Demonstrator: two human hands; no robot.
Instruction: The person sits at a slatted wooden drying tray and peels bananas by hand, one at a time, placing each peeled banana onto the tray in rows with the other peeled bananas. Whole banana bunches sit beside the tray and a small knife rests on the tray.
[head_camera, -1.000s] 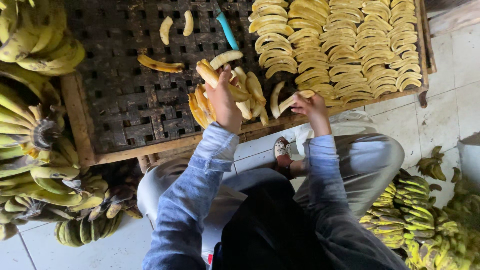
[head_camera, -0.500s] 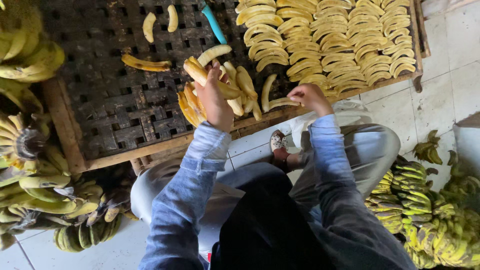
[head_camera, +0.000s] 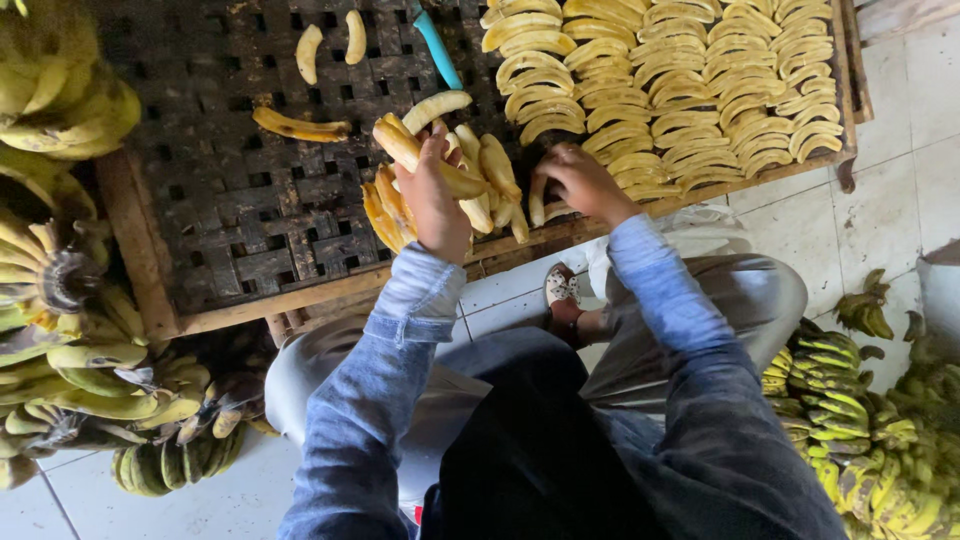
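Left hand (head_camera: 432, 195) fingers clamped on peeled bananas (head_camera: 440, 175); right hand (head_camera: 580, 180) fingers curled down, touching banana slice (head_camera: 537, 200) on rack (head_camera: 230, 215)

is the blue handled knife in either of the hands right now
No, the blue-handled knife lies on the dark slatted tray, apart from the left hand on the peeled bananas and the right hand.

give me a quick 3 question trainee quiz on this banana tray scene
1. True or false: the left hand grips a peeled banana.
2. The right hand rests at: A) the neat rows of banana slices, B) the blue-handled tool, C) the green bunches on the floor?
3. Fill in: the bananas lie on a dark ____ tray with a wooden frame.

Key: 1 true; 2 A; 3 lattice
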